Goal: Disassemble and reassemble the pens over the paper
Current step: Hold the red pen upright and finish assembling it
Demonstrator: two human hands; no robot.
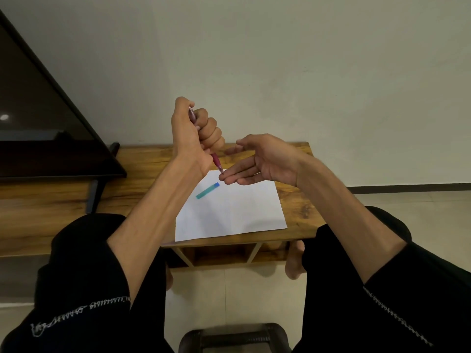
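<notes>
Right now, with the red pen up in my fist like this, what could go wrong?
1. The left hand holds the red pen above the paper; a loosened part might drop past the table edge.
2. The pen's tip touches the open right hand's fingers, so it may mark or prick them.

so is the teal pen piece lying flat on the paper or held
Lying flat on the paper: the teal piece rests alone, apart from both hands.

Black sleeves (84,289) with white stitched hems.
</notes>
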